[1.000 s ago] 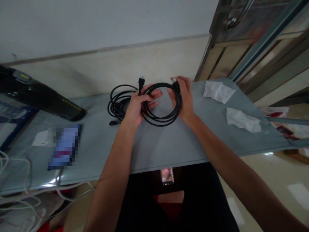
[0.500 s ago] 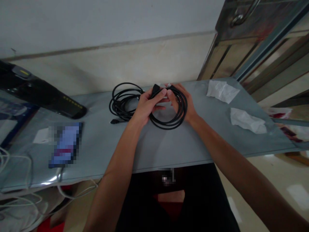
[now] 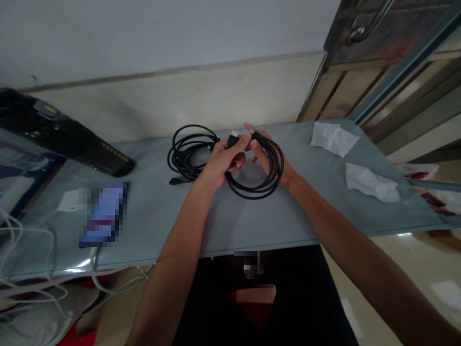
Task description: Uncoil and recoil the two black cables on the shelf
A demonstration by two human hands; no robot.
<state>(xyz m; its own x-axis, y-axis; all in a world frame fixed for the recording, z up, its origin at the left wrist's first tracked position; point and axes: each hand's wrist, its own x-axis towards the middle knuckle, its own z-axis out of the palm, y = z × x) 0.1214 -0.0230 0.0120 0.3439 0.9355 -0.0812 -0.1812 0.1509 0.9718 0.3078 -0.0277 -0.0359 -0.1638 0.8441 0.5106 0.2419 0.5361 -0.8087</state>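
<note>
A black cable (image 3: 248,196) is wound into a loose coil between my two hands. My left hand (image 3: 224,161) is closed on the coil's left side, with a black plug (image 3: 233,140) sticking up by its thumb. At the coil's upper right, my right hand (image 3: 268,151) grips the loops, and a second cable end (image 3: 253,134) with a light tip shows at its fingertips. Left of my left hand, another coiled black cable (image 3: 180,153) lies on the grey table cover (image 3: 252,226), its plug (image 3: 175,181) pointing left.
On the left are a black handheld device (image 3: 68,134), a pixelated phone (image 3: 105,211) and tangled white cables (image 3: 29,259). Two crumpled white wrappers (image 3: 334,138) lie on the right. A wall (image 3: 180,105) borders the table's back; a metal door (image 3: 334,86) stands at the back right.
My hands have drawn slightly apart at the top of the coil, and the two cable ends show more plainly. The left fingers have curled in. The whole view has shifted slightly.
</note>
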